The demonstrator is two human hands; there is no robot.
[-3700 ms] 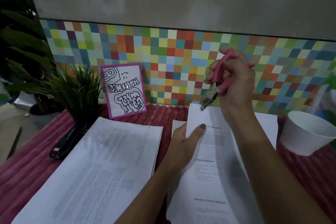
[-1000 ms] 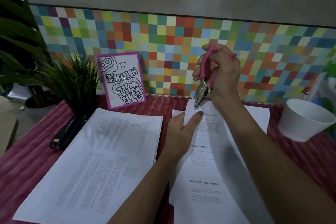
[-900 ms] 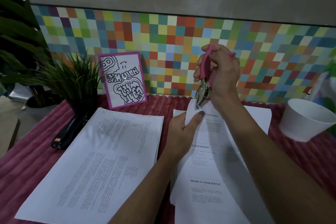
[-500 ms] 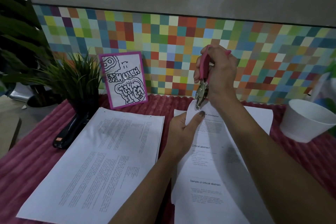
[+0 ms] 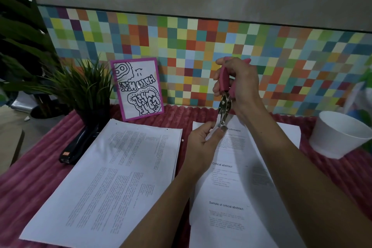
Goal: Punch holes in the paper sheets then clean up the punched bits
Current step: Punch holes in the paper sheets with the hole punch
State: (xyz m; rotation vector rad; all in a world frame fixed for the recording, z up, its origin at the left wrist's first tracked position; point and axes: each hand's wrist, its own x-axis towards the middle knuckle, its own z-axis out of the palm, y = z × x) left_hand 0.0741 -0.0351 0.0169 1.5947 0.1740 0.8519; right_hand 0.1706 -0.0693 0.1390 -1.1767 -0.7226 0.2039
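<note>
Sheet (image 5: pixel 231 177) w/ "Critical abstract" text lies nearest, far-left corner lifted. Left hand (image 5: pixel 201 145) pinches that corner btw thumb & fingers. Just beyond the thumb tip, punch (image 5: pixel 225 106) nose sits over the corner edge. Right hand (image 5: pixel 241 86) is above it, fingers clenched round the pink handles. Stack (image 5: pixel 112 177) lies left of the left-hand fingers, w/ a white speck (image 5: pixel 182 140) between, prob a punched bit. Cup (image 5: pixel 340 133) well right. Judgement: mid-punching, lower sheets (image 5: pixel 289 133) left to do, cleanup not begun.
</note>
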